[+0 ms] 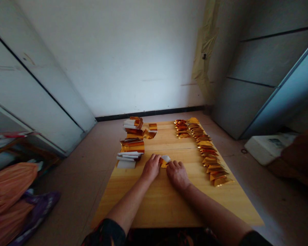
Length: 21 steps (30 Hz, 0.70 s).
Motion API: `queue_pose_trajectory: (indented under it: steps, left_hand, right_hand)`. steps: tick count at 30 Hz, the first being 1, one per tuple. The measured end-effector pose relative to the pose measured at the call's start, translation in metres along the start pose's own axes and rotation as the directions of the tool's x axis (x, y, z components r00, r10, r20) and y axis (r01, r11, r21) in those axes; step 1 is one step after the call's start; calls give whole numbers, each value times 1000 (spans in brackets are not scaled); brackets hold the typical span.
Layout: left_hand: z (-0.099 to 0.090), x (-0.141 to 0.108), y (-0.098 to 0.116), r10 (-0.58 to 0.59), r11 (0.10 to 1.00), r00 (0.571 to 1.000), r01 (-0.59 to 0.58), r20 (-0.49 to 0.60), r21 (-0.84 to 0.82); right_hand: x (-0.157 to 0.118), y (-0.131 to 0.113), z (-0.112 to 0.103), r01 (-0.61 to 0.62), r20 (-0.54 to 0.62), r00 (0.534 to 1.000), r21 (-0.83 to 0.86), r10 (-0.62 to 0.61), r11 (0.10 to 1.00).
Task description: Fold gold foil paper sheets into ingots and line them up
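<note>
Left hand and right hand both closed, fingers curled, gripping between them a small folded piece of shiny gold foil and white paper; white corner uppermost, gold below, much of it hidden by the fingers. Piece held low over the middle of a light wooden desk, hands nearly touching. Just left of the hands, a stack of white paper strips lay beside a pile of gold foil sheets. Further along the same side, a second heap of curled white and gold strips, with loose gold foil scraps beside it. Right of the hands, a long overlapping row of folded gold foil pieces ran along the desk's right edge to the far end. Off the desk: orange cloth and purple cloth on the left, a white box on the right, a white wall ahead.
</note>
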<state>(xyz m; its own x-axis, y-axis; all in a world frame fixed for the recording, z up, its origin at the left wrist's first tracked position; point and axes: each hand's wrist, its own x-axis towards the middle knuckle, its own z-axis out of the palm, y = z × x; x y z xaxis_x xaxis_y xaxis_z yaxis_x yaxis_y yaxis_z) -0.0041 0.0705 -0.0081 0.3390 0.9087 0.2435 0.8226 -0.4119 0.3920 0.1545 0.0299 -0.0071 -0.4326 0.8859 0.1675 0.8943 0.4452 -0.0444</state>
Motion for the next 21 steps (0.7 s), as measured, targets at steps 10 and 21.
queue_pose_trajectory:
  steps: [10, 21]
  left_hand:
    - [-1, 17, 8, -163, 986, 986, 162, 31, 32]
    - [3, 28, -5, -66, 996, 993, 72, 96, -55]
  right_hand:
    - [1, -1, -2, 1, 3, 1000, 10, -1, 1000]
    - [1, 0, -2, -21, 2, 1000, 34, 21, 999]
